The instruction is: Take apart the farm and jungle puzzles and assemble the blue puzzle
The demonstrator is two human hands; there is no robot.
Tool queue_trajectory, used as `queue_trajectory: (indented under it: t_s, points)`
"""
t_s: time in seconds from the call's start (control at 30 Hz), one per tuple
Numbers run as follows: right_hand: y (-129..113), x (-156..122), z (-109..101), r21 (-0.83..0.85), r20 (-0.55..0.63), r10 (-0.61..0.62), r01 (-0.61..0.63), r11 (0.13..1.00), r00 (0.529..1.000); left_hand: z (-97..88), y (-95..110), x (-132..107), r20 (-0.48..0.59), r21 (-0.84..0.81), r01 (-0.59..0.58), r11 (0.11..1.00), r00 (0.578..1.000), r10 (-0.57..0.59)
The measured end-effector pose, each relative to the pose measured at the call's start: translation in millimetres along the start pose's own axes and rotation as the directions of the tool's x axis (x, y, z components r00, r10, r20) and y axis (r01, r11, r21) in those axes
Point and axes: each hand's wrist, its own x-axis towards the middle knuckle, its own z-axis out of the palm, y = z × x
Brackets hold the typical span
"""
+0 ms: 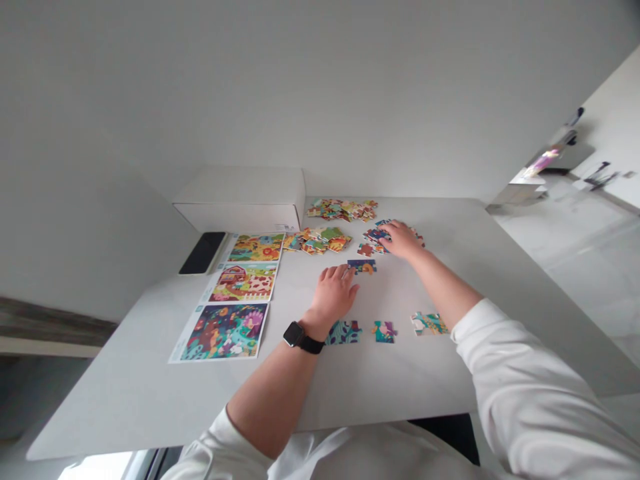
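Right now, your left hand [336, 292] lies palm down near the middle of the table [390, 383], fingers spread a little and thumb apart, its fingertips at the left edge of a dark blue puzzle section [362, 267] with a yellow-orange shape on it. Your right hand [401, 239] reaches farther out, over the right part of the dark puzzle pile [373, 236]; its fingers are loosely bent among the pieces, and you cannot tell from this view whether they pinch one.

Nearer you, from left to right, lie a teal leafy section [346, 332], partly behind your left wrist, a purple-and-teal piece [384, 332] on its own, and a pale section [430, 324] just left of your right forearm. Two more heaps sit beyond your left hand: a yellow-green pile [324, 240] and, farther off, a mixed pile [342, 210] near the wall. To the left, three picture sheets [227, 332] run from near to far, with a black phone [202, 253] beside the far one and a white box [245, 216] behind.
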Motion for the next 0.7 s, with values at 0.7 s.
queue_trajectory:
  t_s: [0.7]
  points:
    - [14, 11, 9, -0.076, 0.09, 0.069, -0.063, 0.995, 0.994, 5.5, -5, -1, -0.01, -0.086, 0.033, 0.996, 0.999, -0.034]
